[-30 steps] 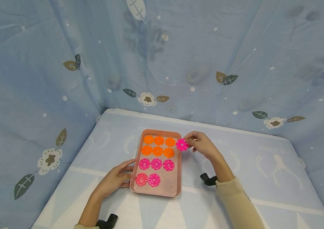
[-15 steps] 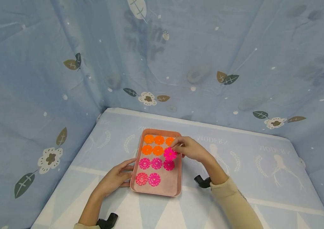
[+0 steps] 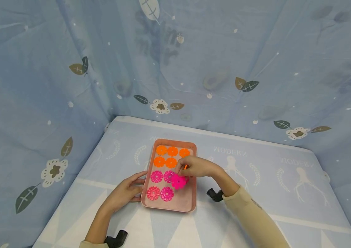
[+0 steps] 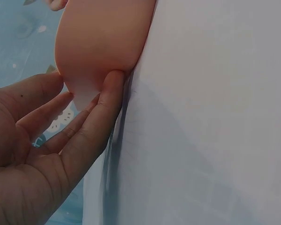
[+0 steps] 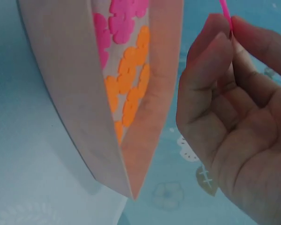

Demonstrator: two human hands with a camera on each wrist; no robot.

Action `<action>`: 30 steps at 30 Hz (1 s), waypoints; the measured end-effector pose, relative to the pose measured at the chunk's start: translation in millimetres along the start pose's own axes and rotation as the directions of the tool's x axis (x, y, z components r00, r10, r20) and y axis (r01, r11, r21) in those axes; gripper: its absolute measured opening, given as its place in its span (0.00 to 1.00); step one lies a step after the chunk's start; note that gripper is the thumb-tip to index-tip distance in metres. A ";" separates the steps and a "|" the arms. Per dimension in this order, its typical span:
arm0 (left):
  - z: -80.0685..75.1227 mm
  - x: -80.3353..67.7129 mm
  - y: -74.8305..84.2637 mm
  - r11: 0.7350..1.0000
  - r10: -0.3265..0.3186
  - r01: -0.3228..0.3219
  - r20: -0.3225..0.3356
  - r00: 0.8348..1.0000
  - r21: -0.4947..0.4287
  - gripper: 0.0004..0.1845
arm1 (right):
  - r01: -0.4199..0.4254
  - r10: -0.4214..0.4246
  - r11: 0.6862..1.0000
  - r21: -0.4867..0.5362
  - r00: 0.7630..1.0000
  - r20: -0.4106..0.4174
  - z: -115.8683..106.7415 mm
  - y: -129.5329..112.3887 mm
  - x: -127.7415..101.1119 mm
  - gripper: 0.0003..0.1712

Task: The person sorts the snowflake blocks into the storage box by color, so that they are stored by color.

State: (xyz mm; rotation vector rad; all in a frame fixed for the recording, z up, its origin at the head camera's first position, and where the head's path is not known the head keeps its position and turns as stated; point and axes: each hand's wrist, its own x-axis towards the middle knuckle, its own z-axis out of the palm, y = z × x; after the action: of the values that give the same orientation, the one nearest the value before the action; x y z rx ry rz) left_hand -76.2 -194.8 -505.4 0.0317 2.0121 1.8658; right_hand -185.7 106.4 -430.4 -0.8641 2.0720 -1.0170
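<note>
A shallow pink tray (image 3: 183, 201) lies on the table in the head view. Orange flower-shaped discs (image 3: 172, 151) fill its far part in rows, and pink flower-shaped discs (image 3: 156, 176) lie nearer the front. My right hand (image 3: 198, 166) pinches another pink flower-shaped disc (image 3: 179, 182) between thumb and fingertips, over the tray's right half. Only the thin edge of that disc shows at the top of the right wrist view. My left hand (image 3: 125, 193) touches the tray's left side with extended fingers; the left wrist view shows the fingertips (image 4: 113, 80) against the outer wall.
A patterned cloth (image 3: 256, 213) covers the table. Blue printed curtains (image 3: 212, 62) close in the back and both sides. Black wrist-camera parts (image 3: 215, 195) stick out by each wrist.
My right hand has carried the pink flower-shaped disc from the tray's far right edge leftward and toward me, over the pink rows. The left hand stays at the tray's side.
</note>
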 end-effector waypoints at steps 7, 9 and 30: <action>-0.5 1.6 -2.1 1.000 0.008 -0.008 0.012 1.000 -0.011 0.31 | -0.017 0.027 0.997 -0.070 0.990 0.138 2.1 7.2 12.9 0.07; -0.5 1.8 -2.6 1.000 0.006 -0.006 0.013 1.000 -0.013 0.31 | -0.021 0.036 0.996 -0.082 0.982 0.185 2.4 9.8 16.9 0.08; -0.2 -1.1 -1.4 1.000 -0.004 0.004 0.008 1.000 -0.020 0.30 | -0.093 0.144 0.976 -0.195 0.953 0.266 15.0 18.5 25.9 0.05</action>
State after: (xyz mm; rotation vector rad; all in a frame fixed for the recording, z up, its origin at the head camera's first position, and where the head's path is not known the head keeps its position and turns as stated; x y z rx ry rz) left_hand -74.8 -195.5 -506.4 0.0294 1.9862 1.8807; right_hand -193.4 89.0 -460.0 -0.9035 1.9668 -0.6103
